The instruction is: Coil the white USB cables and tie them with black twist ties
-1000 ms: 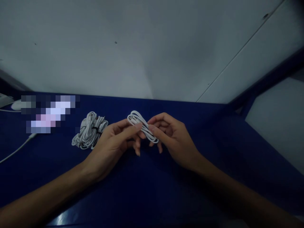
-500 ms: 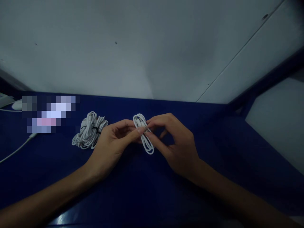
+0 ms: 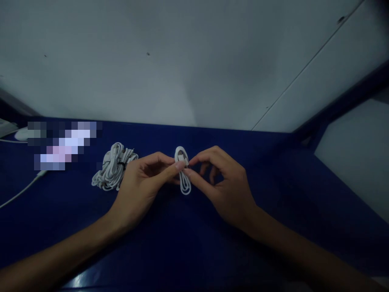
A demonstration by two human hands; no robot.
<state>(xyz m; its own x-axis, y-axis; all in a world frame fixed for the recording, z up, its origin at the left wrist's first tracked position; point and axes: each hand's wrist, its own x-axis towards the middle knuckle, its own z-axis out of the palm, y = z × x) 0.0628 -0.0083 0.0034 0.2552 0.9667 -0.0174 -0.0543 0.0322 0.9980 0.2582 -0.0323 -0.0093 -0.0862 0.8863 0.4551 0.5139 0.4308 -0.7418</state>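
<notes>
A white cable (image 3: pixel 185 184), coiled into a narrow oval bundle, is held above the blue table in front of me. My left hand (image 3: pixel 146 178) pinches its middle, the thumb lying across the near side. A pale connector end shows just above that thumb. My right hand (image 3: pixel 226 180) has thumb and forefinger tips at the coil's right side, closed on its edge or a cable end; the exact contact is too small to make out. Its other fingers are curled. Beside my left hand lies a pile of coiled white cables (image 3: pixel 114 168) with dark ties.
The blue table (image 3: pixel 188 247) runs up to a pale wall (image 3: pixel 170 81). On the left are a blurred-out bright object (image 3: pixel 68 144) with a white cord (image 3: pixel 22 192) and a white item (image 3: pixel 21 134). A pale panel (image 3: pixel 358 150) stands at right.
The coil has turned to a more upright, narrower view and its connector now shows more clearly. My right hand's other fingers have shifted slightly. The cable pile stays put.
</notes>
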